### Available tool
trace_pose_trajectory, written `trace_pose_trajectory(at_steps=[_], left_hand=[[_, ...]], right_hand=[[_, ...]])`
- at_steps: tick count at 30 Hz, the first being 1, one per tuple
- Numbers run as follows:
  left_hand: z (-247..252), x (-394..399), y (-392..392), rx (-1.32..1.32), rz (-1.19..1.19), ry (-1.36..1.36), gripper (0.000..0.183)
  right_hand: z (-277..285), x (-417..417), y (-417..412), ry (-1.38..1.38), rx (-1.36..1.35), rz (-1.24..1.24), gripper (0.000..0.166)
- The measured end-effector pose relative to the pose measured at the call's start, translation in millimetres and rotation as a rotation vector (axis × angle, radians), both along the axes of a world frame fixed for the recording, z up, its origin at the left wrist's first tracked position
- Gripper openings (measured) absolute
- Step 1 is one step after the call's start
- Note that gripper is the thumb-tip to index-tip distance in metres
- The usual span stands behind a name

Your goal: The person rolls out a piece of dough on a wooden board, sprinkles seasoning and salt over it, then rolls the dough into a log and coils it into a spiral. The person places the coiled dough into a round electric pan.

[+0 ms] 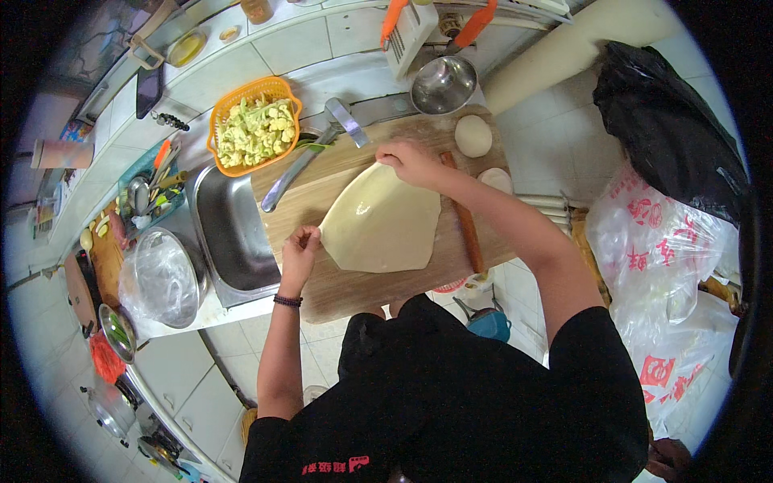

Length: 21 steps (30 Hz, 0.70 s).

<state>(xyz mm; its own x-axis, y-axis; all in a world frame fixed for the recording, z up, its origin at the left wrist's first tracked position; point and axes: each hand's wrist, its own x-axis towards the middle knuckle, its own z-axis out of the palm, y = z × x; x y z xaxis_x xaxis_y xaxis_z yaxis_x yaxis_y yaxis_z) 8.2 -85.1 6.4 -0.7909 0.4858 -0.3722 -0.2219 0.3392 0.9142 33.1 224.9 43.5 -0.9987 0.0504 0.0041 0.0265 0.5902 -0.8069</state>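
Note:
A thin, wide sheet of rolled dough (386, 223) lies on a large wooden board (326, 296), its far edge pulled taut between my hands. My left hand (302, 241) pinches the sheet's left corner between thumb and fingers. At the top corner, my right hand (406, 160) grips the edge. To the right of the sheet, a wooden rolling pin (466, 223) lies on the board, partly under my right forearm. Two round dough pieces are at the board's right side, one pale disc (473, 136) farther off and another (495, 180) nearer, partly hidden by the rolling pin side of my arm.
Left of the board is a steel sink (232, 235), with its faucet (302, 166) reaching over the board. An orange basket (212, 130) of cauliflower pieces and a steel bowl (444, 86) stand behind. A plastic-covered bowl (162, 278) sits left of the sink.

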Motion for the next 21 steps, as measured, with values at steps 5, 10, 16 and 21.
trace_pose_trajectory(at_steps=[5, 10, 16, 21], left_hand=[[-16.7, -4.5, -5.5, -0.137, 0.010, 0.140, 0.019], [2.7, 16.9, 7.7, -0.172, -0.065, 0.432, 0.008], [20.5, 65.2, 41.1, -0.164, -0.696, 0.692, 0.009], [-5.9, 81.4, 55.3, -0.224, -0.699, 0.670, 0.008]], right_hand=[[-15.3, -16.4, -16.8, 0.130, 0.074, 0.058, 0.005], [-30.0, 7.0, 2.3, 0.240, 0.365, 0.351, 0.002], [-8.7, 70.9, 29.9, 0.013, 0.811, 0.595, 0.008], [-22.6, 80.6, 25.9, -0.045, 0.795, 0.533, 0.012]])
